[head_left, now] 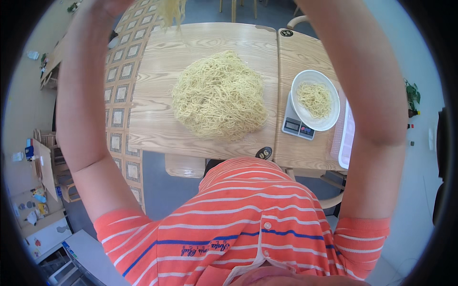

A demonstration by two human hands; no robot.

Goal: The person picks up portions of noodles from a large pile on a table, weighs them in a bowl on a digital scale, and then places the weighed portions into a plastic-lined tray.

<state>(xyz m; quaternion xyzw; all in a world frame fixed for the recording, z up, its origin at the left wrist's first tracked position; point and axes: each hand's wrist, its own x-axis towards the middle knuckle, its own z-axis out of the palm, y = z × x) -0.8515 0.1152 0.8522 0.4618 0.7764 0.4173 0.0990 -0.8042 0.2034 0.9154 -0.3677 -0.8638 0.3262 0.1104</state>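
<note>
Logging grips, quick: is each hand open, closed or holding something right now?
Left hand: mostly cut off at the top; grip cannot be told, though noodles hang near it.
Right hand: out of view, so it cannot be told.

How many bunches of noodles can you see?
3: a big pile on the wooden table, a small heap in the white bowl, and strands at the top edge. Others may be hidden.

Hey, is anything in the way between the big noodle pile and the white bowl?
Nothing visible stands between the noodle pile and the white bowl; only wooden tabletop and a seam lie there. The scale under the bowl juts out slightly.
</note>
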